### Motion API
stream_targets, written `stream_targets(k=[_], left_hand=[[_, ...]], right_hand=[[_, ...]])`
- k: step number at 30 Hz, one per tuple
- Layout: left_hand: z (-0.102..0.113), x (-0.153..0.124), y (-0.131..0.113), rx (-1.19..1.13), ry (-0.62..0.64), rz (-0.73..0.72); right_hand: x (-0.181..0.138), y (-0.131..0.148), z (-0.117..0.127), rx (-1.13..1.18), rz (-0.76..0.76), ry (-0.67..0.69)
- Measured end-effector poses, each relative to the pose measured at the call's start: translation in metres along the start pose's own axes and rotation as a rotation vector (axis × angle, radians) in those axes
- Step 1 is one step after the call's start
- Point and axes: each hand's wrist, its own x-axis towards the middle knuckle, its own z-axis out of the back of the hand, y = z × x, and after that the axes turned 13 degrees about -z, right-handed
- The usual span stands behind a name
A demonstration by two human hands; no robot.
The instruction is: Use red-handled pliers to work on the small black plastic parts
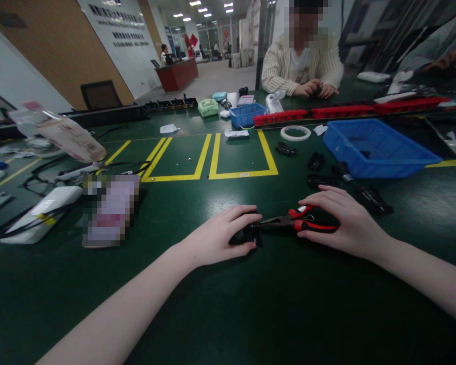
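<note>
Nearer the wearer than the blue bin (pixel 395 166) and to its left, the left hand (pixel 222 234) is pinching a black part (pixel 255 236) between fingers and thumb, while the right hand (pixel 351 223) is curling round the handles of pliers (pixel 289 221) whose nose is pointing at the part, the fingers hiding any contact. The green table (pixel 220 309) is bearing yellow lines (pixel 204 157) left of the bin and a tape roll (pixel 285 135) just beside it. Beyond the bin and leftward, a person (pixel 304 71) is sitting across the table, and a red desk (pixel 178 74) is standing farther off near a lettered white wall (pixel 125 45).
</note>
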Motion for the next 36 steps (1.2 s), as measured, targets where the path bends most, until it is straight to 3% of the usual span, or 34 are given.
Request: stream_targets(k=[16,26,36], left_hand=[[-0.0003,0.0001,-0.0003,0.014,0.017,0.005],[-0.0016,-0.0004,0.0007,0.07,0.021,-0.01],[-0.0023,0.0016,-0.0003,0.068,0.025,0.006]], right_hand=[[0.0009,0.0024,0.0024,-0.044,0.059,-0.019],[0.0027,0.0084,0.0068,-0.243,0.185,-0.098],[-0.0016,0.0003,-0.0029,-0.081,-0.009,0.069]])
